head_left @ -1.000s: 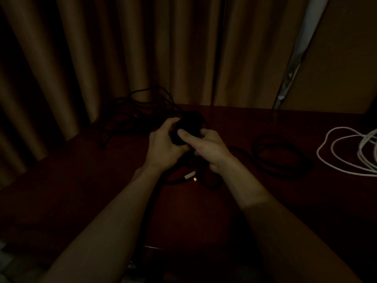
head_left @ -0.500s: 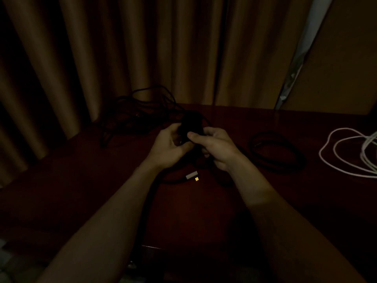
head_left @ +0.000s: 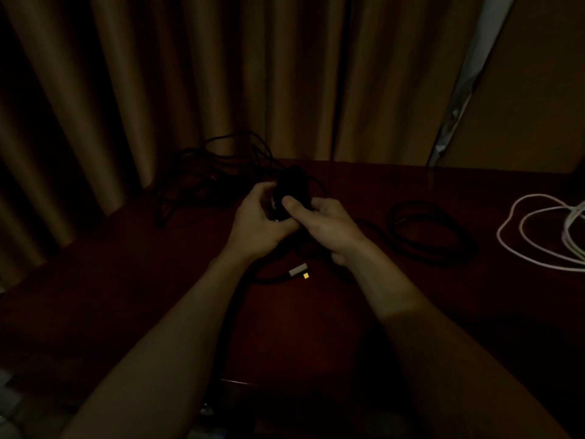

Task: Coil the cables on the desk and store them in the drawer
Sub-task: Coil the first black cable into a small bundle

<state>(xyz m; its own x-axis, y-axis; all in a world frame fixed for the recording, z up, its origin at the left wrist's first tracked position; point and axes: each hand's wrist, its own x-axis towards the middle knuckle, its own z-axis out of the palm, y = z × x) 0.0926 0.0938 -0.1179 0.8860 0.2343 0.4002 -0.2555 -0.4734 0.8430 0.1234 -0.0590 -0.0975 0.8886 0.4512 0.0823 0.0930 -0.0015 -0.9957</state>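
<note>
Pretty dark shot, so details are limited. Both hands are up over the middle of the dark red surface (head_left: 126, 296), wrapped around the same black cable bundle (head_left: 292, 186). The left hand (head_left: 256, 223) has its fingers curled round the bundle's left side, and the right hand (head_left: 326, 226) grips it from the right with the thumb pressed on the front. The bundle sits between them, lifted a little off the surface; I can't tell how neatly it's wound.

Just in front of the wrists a silver plug (head_left: 297, 270) lies flat on the surface, with its black lead curving off under the left forearm. To the right, apart from the hands, there's a black loop (head_left: 433, 239) of cable lying flat, and further right a white cable (head_left: 535, 245) in loose rings at the frame edge. Back left is a tangle of black cables (head_left: 215, 172) up against the brown curtain (head_left: 221, 74).
</note>
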